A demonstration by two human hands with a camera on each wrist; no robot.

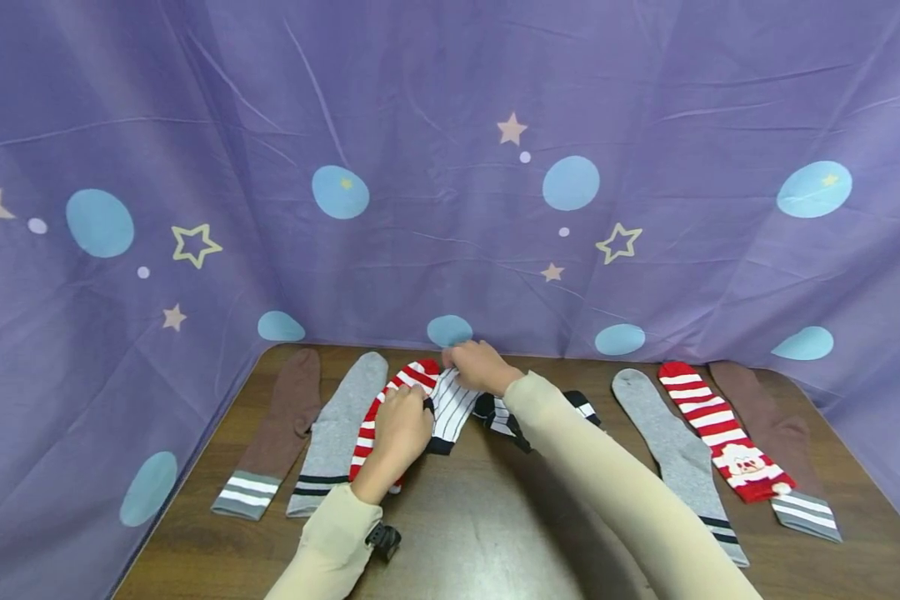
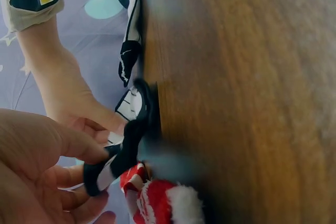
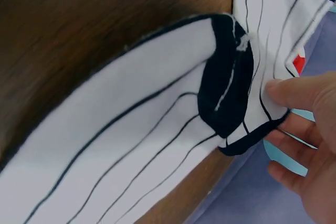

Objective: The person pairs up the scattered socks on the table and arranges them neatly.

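A white sock with dark pinstripes point(image 1: 453, 404) lies near the middle of the table between the two hands. My left hand point(image 1: 403, 423) pinches its dark cuff point(image 2: 111, 167) between thumb and fingers. At its far end, my right hand point(image 1: 482, 367) holds the fabric, with the thumb point(image 3: 286, 92) on top and the fingers underneath. A second pinstriped sock point(image 3: 105, 145), with a dark toe, lies next to it, partly hidden by the right forearm in the head view. Beside the left hand is a red-and-white striped sock point(image 1: 367, 433), partly covered by that hand.
On the left lie a brown sock point(image 1: 279, 433) and a grey sock point(image 1: 337, 425). A grey sock point(image 1: 667, 450), a red-and-white striped sock point(image 1: 712, 417) and a brown sock point(image 1: 776, 425) lie on the right. A purple curtain point(image 1: 450, 250) hangs behind the wooden table point(image 1: 465, 542).
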